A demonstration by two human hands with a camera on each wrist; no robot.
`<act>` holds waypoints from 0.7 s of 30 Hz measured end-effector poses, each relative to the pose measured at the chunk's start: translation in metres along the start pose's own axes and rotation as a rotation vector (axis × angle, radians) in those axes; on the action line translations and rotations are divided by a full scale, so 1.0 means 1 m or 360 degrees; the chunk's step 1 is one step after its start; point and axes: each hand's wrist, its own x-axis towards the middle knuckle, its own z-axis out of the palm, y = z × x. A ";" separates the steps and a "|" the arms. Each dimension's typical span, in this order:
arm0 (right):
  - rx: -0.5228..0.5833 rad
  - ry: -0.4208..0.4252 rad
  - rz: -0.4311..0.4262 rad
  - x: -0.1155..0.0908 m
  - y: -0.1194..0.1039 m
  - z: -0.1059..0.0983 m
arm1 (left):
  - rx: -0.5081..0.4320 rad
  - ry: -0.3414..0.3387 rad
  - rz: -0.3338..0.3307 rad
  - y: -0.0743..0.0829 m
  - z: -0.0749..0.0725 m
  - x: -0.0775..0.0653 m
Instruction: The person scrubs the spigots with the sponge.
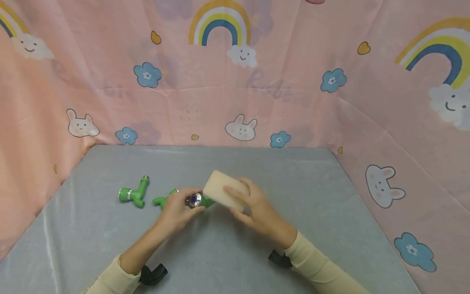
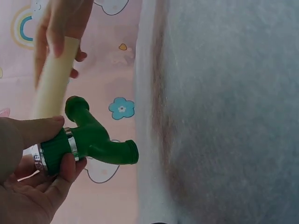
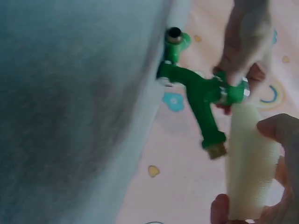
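Observation:
My left hand (image 1: 178, 210) grips a green plastic tap (image 2: 96, 140) round its ribbed, silver-ringed handle, thumb on one side and fingers on the other. The spout and the brass-threaded inlet (image 3: 217, 150) stick out free. In my right hand (image 1: 262, 214) is a cream block-shaped sponge (image 1: 224, 190), held between thumb and fingers. The sponge's near end is right by the tap's handle end; the right wrist view suggests they touch, though I cannot tell for sure. Part of the tap is hidden behind the sponge in the head view.
A second green tap (image 1: 134, 194) lies on the grey-covered table (image 1: 293, 183) to the left. Another green tap (image 1: 160, 201) lies partly hidden behind my left hand. Black curved pieces (image 1: 154, 274) sit at both wrists. A pink patterned curtain (image 1: 286, 106) surrounds the table's back and sides.

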 end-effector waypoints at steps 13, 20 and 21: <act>-0.0008 0.0047 0.0273 0.001 0.008 -0.010 | -0.0082 0.0058 0.0051 -0.001 -0.002 -0.001; 0.0134 -0.0089 0.0232 0.001 0.001 -0.012 | -0.0008 -0.0003 0.0063 -0.002 -0.002 -0.001; 0.0140 -0.0119 0.0226 0.000 -0.001 -0.010 | 0.0001 -0.0009 0.0068 -0.003 -0.002 -0.001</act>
